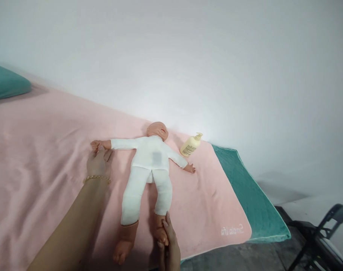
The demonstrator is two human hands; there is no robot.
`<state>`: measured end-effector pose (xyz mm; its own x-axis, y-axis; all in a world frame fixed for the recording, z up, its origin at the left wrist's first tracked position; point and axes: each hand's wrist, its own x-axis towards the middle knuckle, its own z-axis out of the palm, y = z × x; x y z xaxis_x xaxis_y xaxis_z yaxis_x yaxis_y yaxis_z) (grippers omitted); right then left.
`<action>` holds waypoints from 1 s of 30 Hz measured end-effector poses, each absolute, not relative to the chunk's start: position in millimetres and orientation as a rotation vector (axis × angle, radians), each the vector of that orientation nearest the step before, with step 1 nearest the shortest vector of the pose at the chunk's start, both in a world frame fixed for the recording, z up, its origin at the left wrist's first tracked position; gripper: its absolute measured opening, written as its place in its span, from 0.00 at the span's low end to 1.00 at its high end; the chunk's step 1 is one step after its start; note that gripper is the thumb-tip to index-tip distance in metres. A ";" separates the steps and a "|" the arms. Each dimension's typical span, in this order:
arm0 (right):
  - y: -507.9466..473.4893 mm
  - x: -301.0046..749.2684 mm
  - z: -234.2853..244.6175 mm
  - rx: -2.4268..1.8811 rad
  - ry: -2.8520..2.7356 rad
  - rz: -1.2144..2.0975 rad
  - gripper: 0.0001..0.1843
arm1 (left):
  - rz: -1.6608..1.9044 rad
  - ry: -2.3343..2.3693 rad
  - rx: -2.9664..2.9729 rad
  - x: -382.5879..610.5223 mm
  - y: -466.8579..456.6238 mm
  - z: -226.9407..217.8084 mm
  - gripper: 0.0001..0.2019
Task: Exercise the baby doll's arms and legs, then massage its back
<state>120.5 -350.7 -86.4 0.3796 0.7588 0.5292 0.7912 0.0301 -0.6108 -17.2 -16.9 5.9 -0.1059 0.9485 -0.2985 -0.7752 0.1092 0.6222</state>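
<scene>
A baby doll (pixel 150 154) in a white cloth suit lies on its back on a pink blanket (pixel 205 210), its head toward the wall. My left hand (pixel 98 162), with a gold bracelet at the wrist, closes round the doll's hand on the left side. Down at the front, my right hand (pixel 170 244) grips the doll's foot on the right side, thumb along the ankle. The doll's other foot and other hand rest free on the blanket. Beside its head stands a pale yellow pump bottle (pixel 190 145) with small dark print.
Under the pink blanket, a green cover (pixel 245 192) shows at the right edge of the bed. A green pillow (pixel 7 82) lies at the far left. White wall (pixel 171 56) rises behind. A black folding chair (pixel 321 233) stands on the grey floor at the right.
</scene>
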 end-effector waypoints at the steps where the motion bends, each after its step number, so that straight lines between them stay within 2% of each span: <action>1: -350.6 120.4 -85.3 -1.715 -1.348 -0.011 0.25 | 1.492 0.806 0.315 -17.2 -17.2 5.9 0.05; 7: -338.2 127.7 -56.7 -1.700 -1.247 0.047 0.26 | 1.592 0.916 0.603 -13.0 -23.9 15.0 0.11; 11: -315.2 137.3 -24.2 -1.708 -1.240 0.046 0.24 | 1.560 0.866 1.231 -7.7 -36.6 17.3 0.17; 17: -279.0 148.2 19.8 -1.666 -1.309 0.038 0.26 | 1.585 0.676 1.838 2.8 -46.8 9.3 0.15; 22: -264.9 155.4 32.2 -1.672 -1.324 0.067 0.25 | 1.479 0.518 2.151 5.1 -42.8 5.4 0.14; 30: -255.4 154.5 41.8 -1.691 -1.290 0.129 0.24 | 1.301 0.538 2.197 6.7 -44.0 6.8 0.14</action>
<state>154.5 -255.4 41.8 0.4330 0.7873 0.4390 0.6844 0.0298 -0.7285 6.7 -44.0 6.8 0.4580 0.5761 0.6770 0.0701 -0.7826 0.6186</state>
